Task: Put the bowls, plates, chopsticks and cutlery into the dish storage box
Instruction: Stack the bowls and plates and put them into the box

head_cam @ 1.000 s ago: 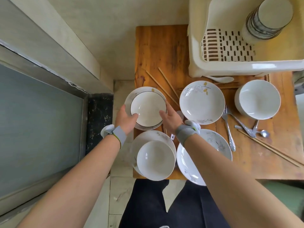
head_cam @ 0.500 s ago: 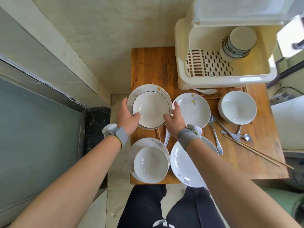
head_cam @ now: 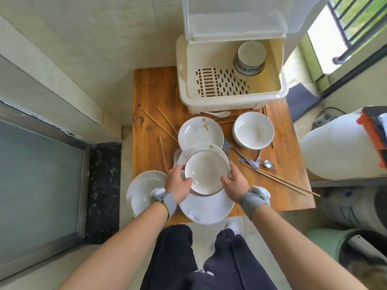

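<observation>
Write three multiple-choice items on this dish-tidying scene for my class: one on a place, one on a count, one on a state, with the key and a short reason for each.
1. Where is the stack of bowls in the storage box?
A. far right corner
B. near left corner
C. on the lid

2. How many hands hold the dark-rimmed bowl?
A. none
B. one
C. two

3. The box's lid is:
A. shut
B. raised open
C. lying on the table

Key:
1 A: the stack stands at the far right inside.
2 C: the left hand and right hand grip opposite rims.
3 B: the clear lid stands up behind the open box.
</observation>
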Tool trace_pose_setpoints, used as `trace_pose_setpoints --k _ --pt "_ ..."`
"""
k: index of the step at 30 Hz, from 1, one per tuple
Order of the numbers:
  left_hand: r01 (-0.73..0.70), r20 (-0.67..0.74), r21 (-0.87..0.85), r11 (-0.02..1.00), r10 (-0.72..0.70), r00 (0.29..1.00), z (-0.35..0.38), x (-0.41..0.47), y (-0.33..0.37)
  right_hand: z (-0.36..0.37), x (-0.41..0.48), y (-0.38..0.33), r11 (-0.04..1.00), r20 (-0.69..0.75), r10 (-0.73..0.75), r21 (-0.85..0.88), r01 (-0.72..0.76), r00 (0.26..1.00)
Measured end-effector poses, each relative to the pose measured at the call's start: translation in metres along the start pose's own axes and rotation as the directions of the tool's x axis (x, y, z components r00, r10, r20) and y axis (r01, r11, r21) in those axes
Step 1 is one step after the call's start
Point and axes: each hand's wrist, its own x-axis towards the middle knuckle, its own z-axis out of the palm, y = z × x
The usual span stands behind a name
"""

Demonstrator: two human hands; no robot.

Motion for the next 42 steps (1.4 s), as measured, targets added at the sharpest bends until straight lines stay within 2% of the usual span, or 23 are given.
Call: trace_pose_setpoints --k 4,8,15,20,24,28,32,35,39,42 --pt "0.139 0.043 -0.029 0.990 -0.138 0.990 0.033 -0.018 -0.024 -0.001 -0.004 0.036 0.996 0.105 0.020 -0.084 -0.012 0.994" --pt "0.198 0.016 -0.004 0.980 -0.198 0.980 0.047 -0.028 -0.039 0.006 -0.002 0.059 0.994 0.176 -0.010 -0.109 0.030 0.984" --pt "0.204 -0.058 0.098 0.974 -0.199 0.978 0.058 -0.027 -0.043 0.010 0.002 0.071 0.993 0.184 -0.027 -0.105 0.047 0.983" --pt "0.211 -0.052 0.149 0.966 -0.205 0.977 0.060 -0.026 -0.042 0.011 0.005 0.071 0.991 0.176 -0.004 -0.134 0.028 0.984" --pt "0.235 -0.056 0.180 0.955 -0.228 0.972 0.059 -0.022 -0.045 0.010 0.007 0.068 0.959 0.155 -0.028 -0.273 0.070 0.988" --pt "0.224 -0.113 0.218 0.950 -0.203 0.973 0.063 -0.022 -0.044 0.011 0.009 0.068 0.892 0.066 -0.061 -0.444 0.084 0.996" --pt "0.269 -0.172 0.243 0.932 -0.232 0.958 0.068 -0.020 -0.043 0.003 0.006 0.067 0.937 0.046 -0.073 -0.340 0.084 0.996" --pt "0.176 -0.175 0.196 0.965 -0.142 0.974 0.069 -0.018 -0.028 -0.015 0.009 0.071 0.975 0.016 -0.060 -0.212 0.062 0.998" --pt "0.024 -0.125 -0.001 1.000 -0.024 0.992 0.064 -0.001 0.003 -0.033 0.012 0.081 0.998 -0.077 0.016 -0.054 -0.020 0.997" --pt "0.049 -0.166 -0.169 0.984 -0.078 0.983 0.074 0.025 0.028 -0.047 0.014 0.096 0.996 -0.173 0.083 0.027 -0.080 0.981"
